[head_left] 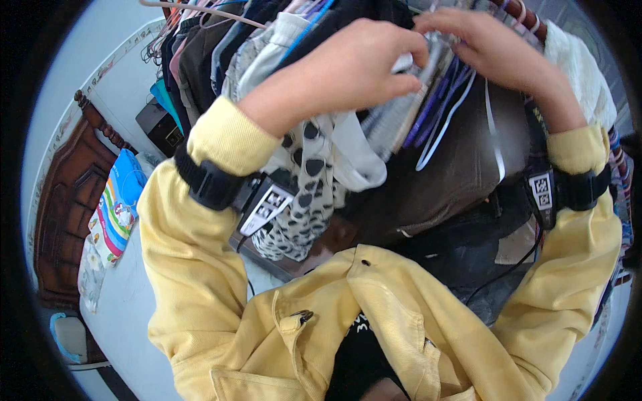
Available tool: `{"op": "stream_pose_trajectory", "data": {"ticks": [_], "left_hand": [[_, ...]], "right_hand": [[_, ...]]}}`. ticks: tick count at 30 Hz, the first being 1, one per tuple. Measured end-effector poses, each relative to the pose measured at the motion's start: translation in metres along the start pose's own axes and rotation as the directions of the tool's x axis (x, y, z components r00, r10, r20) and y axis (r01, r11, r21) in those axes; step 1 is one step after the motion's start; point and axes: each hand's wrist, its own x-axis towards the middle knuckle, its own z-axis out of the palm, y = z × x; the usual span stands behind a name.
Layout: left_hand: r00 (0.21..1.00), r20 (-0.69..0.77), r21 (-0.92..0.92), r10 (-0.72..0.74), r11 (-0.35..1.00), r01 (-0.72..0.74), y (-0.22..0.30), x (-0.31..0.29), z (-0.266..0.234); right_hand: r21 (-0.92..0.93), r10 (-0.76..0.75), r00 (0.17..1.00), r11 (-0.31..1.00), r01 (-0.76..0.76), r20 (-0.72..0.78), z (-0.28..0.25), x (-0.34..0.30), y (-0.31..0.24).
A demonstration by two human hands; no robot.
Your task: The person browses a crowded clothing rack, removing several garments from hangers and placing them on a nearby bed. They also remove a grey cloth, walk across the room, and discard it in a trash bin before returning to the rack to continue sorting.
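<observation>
My left hand (364, 63) is over the hanging clothes at the top middle. Its fingers curl, the thumb stands a little apart from the index finger, and a small white patch (402, 63) shows between them. Opposite it, my right hand (491, 50) bends its fingers down close to the left fingertips; what they grip is hidden. Below both hands hang a grey-white garment (394, 123), several purple hangers (428, 113) and a white hanger (438, 137). A dark brown garment (461, 157) hangs to the right. Left of it are a white strip of cloth (358, 157) and a black-spotted white garment (311, 164).
More clothes (207, 60) crowd the far left of the rack, under a pink hanger (207, 12). A white knitted garment (578, 73) hangs at the right by the reddish rack bar (518, 10). A dark wooden headboard (63, 194) and a bed (124, 314) stand left.
</observation>
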Motion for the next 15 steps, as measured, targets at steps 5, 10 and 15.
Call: {"op": "stream_pose_trajectory", "data": {"ticks": [5,10,15], "left_hand": [[0.986,-0.123,0.391,-0.109,0.908,0.15,-0.025,-0.068,-0.054],[0.969,-0.171,0.51,-0.177,0.826,0.24,-0.049,-0.104,-0.068],[0.972,-0.131,0.445,-0.197,0.864,0.235,-0.049,-0.112,-0.067]], "right_hand": [[-0.054,0.153,0.975,0.988,-0.147,0.159,-0.01,-0.02,0.002],[0.115,0.301,0.916,0.933,-0.34,0.263,-0.029,0.007,0.0],[0.017,0.188,0.982,0.982,-0.188,0.0,-0.008,0.052,-0.008]]}}
